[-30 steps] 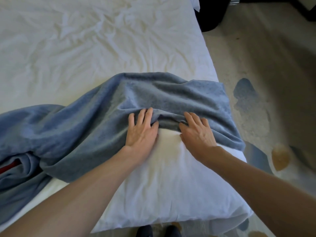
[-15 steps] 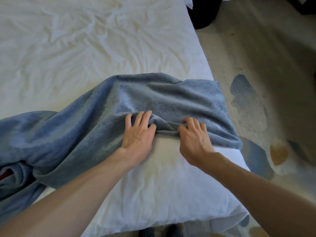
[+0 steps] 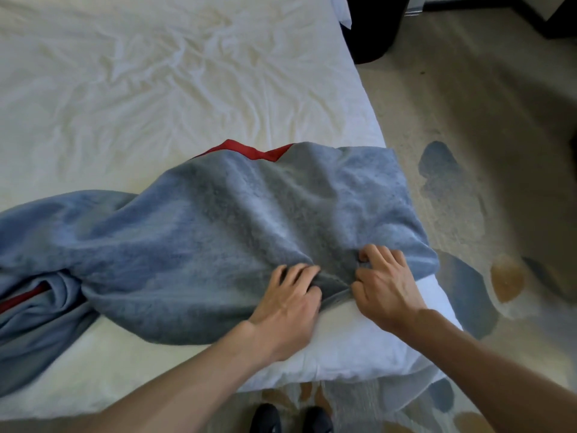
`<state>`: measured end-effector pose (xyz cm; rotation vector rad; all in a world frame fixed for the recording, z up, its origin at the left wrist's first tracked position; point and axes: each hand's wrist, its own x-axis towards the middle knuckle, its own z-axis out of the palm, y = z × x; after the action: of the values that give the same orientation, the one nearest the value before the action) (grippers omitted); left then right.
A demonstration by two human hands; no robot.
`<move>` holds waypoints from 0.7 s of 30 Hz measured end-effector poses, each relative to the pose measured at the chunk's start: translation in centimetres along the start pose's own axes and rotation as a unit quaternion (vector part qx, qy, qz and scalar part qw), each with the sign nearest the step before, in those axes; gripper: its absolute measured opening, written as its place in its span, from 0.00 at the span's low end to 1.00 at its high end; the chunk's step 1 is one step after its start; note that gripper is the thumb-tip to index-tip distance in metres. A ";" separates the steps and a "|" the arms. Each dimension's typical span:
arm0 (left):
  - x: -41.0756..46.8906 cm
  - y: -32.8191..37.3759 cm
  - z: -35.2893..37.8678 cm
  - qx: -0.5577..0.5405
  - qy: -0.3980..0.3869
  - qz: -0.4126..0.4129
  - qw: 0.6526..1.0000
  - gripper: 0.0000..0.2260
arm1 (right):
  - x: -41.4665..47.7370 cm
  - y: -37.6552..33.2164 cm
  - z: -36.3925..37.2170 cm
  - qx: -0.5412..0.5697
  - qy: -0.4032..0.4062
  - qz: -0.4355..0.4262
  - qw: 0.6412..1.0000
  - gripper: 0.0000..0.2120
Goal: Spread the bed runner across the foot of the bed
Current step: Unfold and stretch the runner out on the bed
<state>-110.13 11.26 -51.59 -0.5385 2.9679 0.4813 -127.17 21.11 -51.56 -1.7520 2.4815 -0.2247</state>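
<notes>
The bed runner (image 3: 199, 239) is a grey-blue fleecy cloth with a red underside (image 3: 246, 151) showing at its far edge and at the left. It lies rumpled across the near end of the white bed (image 3: 156, 73), its left part bunched in folds. My left hand (image 3: 287, 304) and my right hand (image 3: 387, 289) sit side by side at the runner's near edge, fingers curled into the cloth and pinching a fold between them. The runner's right end reaches the bed's right edge.
A white corner of bedding (image 3: 359, 348) sticks out below my hands at the bed's near right corner. Patterned carpet (image 3: 468, 214) lies to the right. A dark round object (image 3: 374, 23) stands on the floor at the far right corner. My shoes (image 3: 290, 418) show at the bottom.
Both hands have closed on the runner's near edge and drawn it toward me. The cloth now covers more of the bed's end, and its red underside shows at the far edge.
</notes>
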 end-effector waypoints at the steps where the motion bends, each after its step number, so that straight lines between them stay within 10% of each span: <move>1: -0.1 0.2 0.1 -0.001 -0.004 0.002 1.000 0.13 | -0.4 0.1 -0.1 -0.002 0.003 -0.001 1.000 0.17; 11: -0.9 0.5 -0.9 -0.005 -0.051 0.049 0.997 0.15 | -1.9 0.1 -0.4 -0.008 -0.012 -0.017 1.000 0.15; 21: 0.8 -0.5 -1.5 0.025 0.060 0.000 0.998 0.16 | -0.4 0.1 -1.5 0.041 0.009 -0.013 0.999 0.14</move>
<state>-110.71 10.12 -50.44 -0.5818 3.0838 0.3866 -127.39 21.65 -50.15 -1.7592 2.4266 -0.3406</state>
